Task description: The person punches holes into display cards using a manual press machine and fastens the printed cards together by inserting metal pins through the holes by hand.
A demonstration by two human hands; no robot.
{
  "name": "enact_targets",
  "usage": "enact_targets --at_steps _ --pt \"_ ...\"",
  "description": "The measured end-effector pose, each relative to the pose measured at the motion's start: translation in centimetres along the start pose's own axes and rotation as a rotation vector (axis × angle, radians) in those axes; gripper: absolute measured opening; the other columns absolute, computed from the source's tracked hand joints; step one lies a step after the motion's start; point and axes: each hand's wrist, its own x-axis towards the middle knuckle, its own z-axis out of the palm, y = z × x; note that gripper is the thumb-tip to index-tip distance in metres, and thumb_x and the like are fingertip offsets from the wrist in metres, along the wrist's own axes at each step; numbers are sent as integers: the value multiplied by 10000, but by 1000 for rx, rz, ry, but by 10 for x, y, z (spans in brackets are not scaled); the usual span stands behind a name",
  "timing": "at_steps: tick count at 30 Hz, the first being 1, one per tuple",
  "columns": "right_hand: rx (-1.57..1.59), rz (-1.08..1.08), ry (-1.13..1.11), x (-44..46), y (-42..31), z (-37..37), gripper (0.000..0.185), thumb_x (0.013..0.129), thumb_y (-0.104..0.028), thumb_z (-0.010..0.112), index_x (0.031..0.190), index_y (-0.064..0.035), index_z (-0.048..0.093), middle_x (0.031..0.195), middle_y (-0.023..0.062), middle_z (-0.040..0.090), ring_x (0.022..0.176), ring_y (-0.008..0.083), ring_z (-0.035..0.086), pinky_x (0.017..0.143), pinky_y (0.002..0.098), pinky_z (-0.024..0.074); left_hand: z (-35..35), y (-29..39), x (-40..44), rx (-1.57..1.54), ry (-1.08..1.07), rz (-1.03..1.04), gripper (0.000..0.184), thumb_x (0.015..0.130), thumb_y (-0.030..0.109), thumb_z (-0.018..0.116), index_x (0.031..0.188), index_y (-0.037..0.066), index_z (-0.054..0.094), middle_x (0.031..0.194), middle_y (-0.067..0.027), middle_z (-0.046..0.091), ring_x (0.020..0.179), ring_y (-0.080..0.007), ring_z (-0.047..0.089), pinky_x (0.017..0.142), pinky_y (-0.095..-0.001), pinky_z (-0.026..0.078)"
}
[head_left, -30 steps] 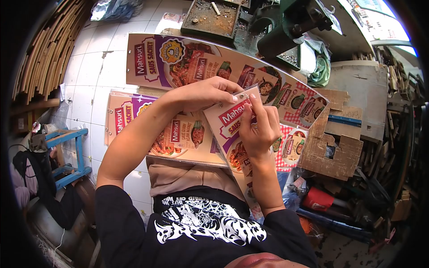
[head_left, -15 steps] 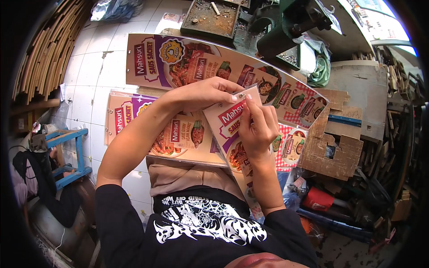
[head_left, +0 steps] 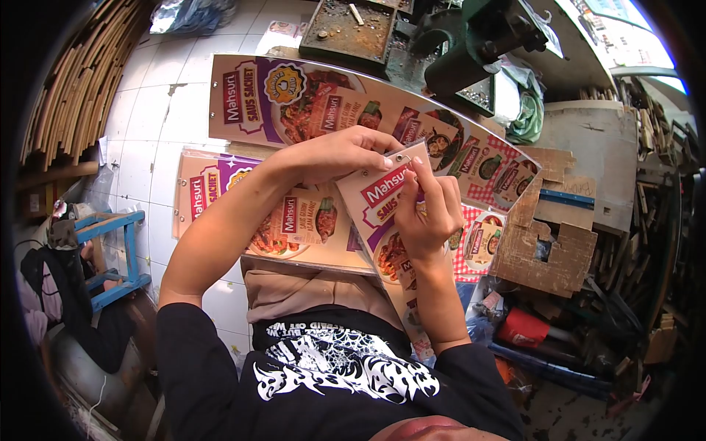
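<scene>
A printed sign strip (head_left: 382, 192) with a "Mahsuri" label slants between my two hands, its end with metal eyelets (head_left: 400, 158) at the top. My left hand (head_left: 353, 156) grips that end from the left, thumb on the face beside an eyelet. At the strip's top right corner, my right hand (head_left: 430, 209) is closed in a pinch near the eyelet, on something too small to make out. Under the strip lies a stack of similar signs (head_left: 276, 220). Beyond my hands lies another long sign (head_left: 254, 99), its left end showing "Saus Sachet".
A green machine (head_left: 467, 62) with dirty metal trays (head_left: 349, 33) stands at the top. Cardboard pieces (head_left: 548, 250) lie on the right. On the left are a blue frame (head_left: 129, 257), stacked wooden strips (head_left: 84, 81) and part of another person at the edge.
My right index finger and thumb have shifted slightly around the sign's corner eyelet. My left hand keeps its grip, nearly still.
</scene>
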Motion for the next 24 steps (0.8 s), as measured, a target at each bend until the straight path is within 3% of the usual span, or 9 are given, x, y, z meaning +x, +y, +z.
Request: enact_targets --at_steps 8,16,24 --pt "-19 -4 -11 0 2 1 320 773 109 710 1081 23 725 720 88 605 595 226 526 546 337 440 -3 -4 2 42 30 51 297 957 174 624 1192 -2 579 1065 -72 657 932 -105 634 813 -267 523" --pt "-24 -24 -27 -1 4 2 361 754 117 692 1085 -18 738 727 86 596 607 233 529 548 343 445 2 2 0 -24 5 10 510 959 184 643 1393 -52 515 1225 -111 657 1071 -138 645 948 -298 529" --pt "-19 2 -124 2 3 1 357 740 132 676 1055 -27 726 741 86 589 648 253 544 587 367 457 0 -1 0 57 62 17 488 962 142 631 1399 -47 523 1251 -115 654 1085 -138 636 960 -295 524"
